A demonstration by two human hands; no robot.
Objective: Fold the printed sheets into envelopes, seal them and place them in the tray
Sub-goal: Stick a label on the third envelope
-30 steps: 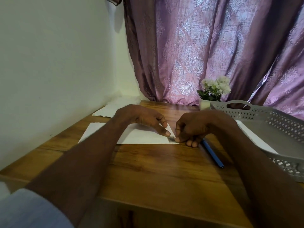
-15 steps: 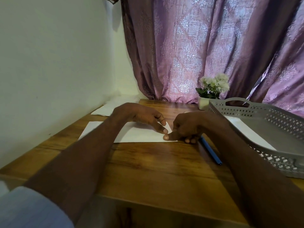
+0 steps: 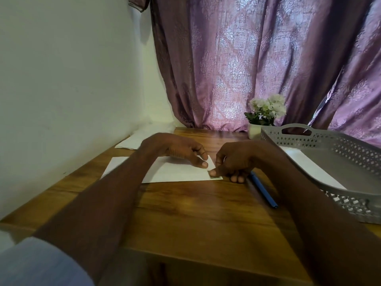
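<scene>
Purple patterned curtain (image 3: 257, 58) fills the far right, plain pale wall (image 3: 61, 79) on the left. Wooden table (image 3: 195, 213) runs from near edge to the curtain. Grey perforated tray (image 3: 350, 153) with a handle sits on the table at right, a white sheet (image 3: 309, 168) lying in it. White printed sheet (image 3: 165, 172) lies flat on the table left of centre, its right corner folded up. More white paper (image 3: 132, 141) lies far left against the wall. Left hand (image 3: 181, 149) rests on the sheet, fingers loosely bent, fingertip pressing the paper by the fold. Right hand (image 3: 233, 159) has its fingers curled, thumb and finger pinching the sheet's right corner. Small white pot of pale flowers (image 3: 266, 112) stands far, just beside the tray. Blue pen (image 3: 263, 190) lies on the table between sheet and tray.
</scene>
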